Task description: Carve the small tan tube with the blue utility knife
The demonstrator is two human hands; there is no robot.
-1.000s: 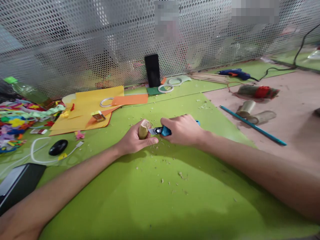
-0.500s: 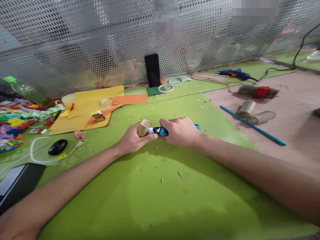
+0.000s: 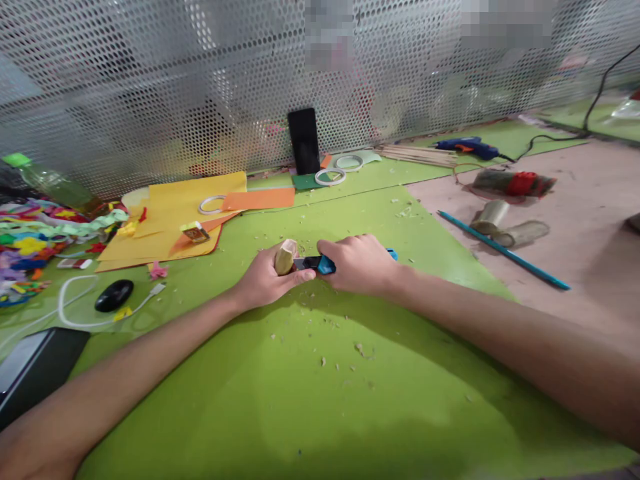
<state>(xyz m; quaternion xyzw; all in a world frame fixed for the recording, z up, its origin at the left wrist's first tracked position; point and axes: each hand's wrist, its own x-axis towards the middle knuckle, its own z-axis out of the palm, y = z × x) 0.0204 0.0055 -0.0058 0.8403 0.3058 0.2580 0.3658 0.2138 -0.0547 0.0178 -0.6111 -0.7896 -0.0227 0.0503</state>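
Fingers of my left hand (image 3: 255, 279) are wrapped round a short piece of bamboo (image 3: 285, 260), its pale cut end facing up and away. A blue utility knife (image 3: 327, 265) is gripped in my right hand (image 3: 359, 261), which covers most of its handle. The knife's blade points left and meets the bamboo beside my left thumb; the exact contact is too small to make out. Small shavings (image 3: 359, 349) lie scattered on the green mat (image 3: 250, 413) under and around both hands.
Yellow paper (image 3: 175, 193), a matchbox (image 3: 195, 232) and a black mouse (image 3: 114, 295) lie on the left. A phone (image 3: 303, 141) leans on the perforated screen (image 3: 240, 87). To the right are a teal stick (image 3: 505, 252), two bamboo tubes (image 3: 523, 233) and a glue gun (image 3: 467, 147).
The knife blade has turned slightly against the bamboo and looks darker than before. Both hands keep nearly the same place and grip.
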